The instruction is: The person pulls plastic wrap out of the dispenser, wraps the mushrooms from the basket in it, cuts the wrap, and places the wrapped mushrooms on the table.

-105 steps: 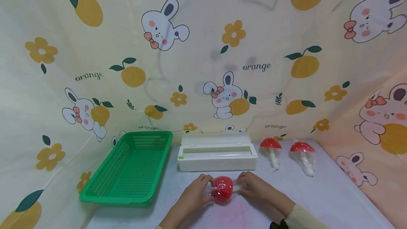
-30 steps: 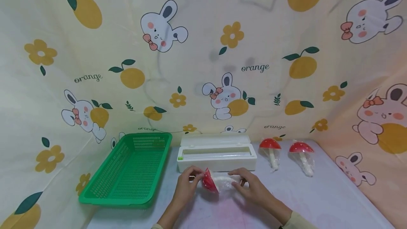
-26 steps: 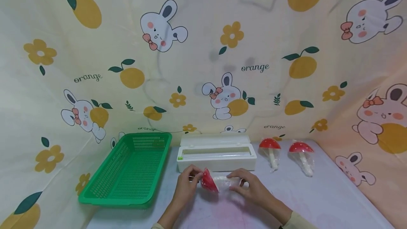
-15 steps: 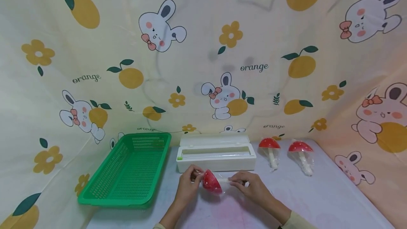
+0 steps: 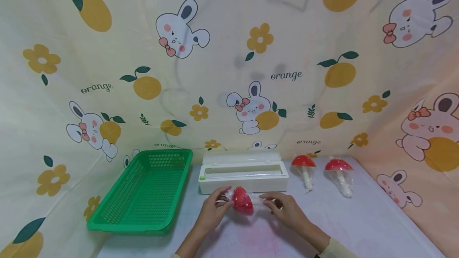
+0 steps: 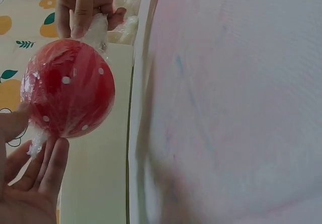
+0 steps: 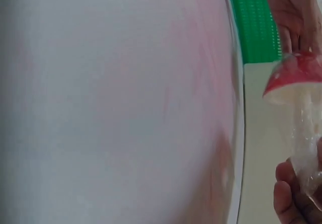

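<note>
Between my two hands is a toy mushroom [image 5: 243,201], its red cap dotted with white and its pale stem pointing right, wrapped in clear film. My left hand [image 5: 210,211] holds the cap side, thumb and fingers around a gathered tail of film [image 6: 36,142]. The right hand [image 5: 288,209] pinches the stem end. In the right wrist view, the wrapped stem [image 7: 304,128] runs down from the cap into the right fingers. Just behind the hands stands a white cling film dispenser [image 5: 244,185], lid raised, the roll visible inside.
Two more wrapped mushrooms, one [image 5: 305,170] nearer the dispenser and another [image 5: 342,176] further right, lie at the back right. A green plastic basket [image 5: 147,202] stands at the left with nothing in it. A patterned curtain [image 5: 229,51] closes off the back and sides.
Between the earlier frames and now, the mushroom has been turned between the hands, the cap's dotted top now facing me more. The left fingers have shifted around the cap; the right hand stays at the stem.
</note>
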Available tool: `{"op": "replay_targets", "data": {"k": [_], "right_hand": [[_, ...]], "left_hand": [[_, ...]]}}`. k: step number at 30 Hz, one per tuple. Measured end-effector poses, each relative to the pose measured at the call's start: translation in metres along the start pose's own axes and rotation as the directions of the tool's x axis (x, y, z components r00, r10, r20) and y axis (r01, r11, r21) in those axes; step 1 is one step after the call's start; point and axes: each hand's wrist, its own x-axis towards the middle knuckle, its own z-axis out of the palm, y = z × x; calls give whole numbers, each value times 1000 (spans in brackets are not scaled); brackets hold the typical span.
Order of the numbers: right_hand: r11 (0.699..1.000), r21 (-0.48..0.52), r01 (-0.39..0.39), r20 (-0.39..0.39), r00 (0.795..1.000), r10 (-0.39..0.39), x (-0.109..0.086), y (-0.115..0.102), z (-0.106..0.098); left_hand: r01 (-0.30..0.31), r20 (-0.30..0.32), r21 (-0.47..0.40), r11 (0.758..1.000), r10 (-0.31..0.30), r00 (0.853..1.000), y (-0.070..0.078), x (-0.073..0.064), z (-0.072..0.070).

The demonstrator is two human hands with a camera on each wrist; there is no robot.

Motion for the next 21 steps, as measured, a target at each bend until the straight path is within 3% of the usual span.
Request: {"op": "replay_targets", "data": {"k": [4,7,15,21], "right_hand": [[993,-19,118,10,993,-118,-1,2,-1],[988,-34,149,40,988,-148,-3,3,-2],[999,-39,-3,113,994,7,-6,-5,-2],[987,-144,-69,163,982,92,-7,-8,-3]], "left_hand": [[41,-18,69,997,-40,999,1,-1,-3],[59,-28,100,993,-57,998,2,-1,-5],[98,-2,154,983,-99,995,3,-5,-6],[92,51,176,980,-102,993,2,-8,-8]]}}
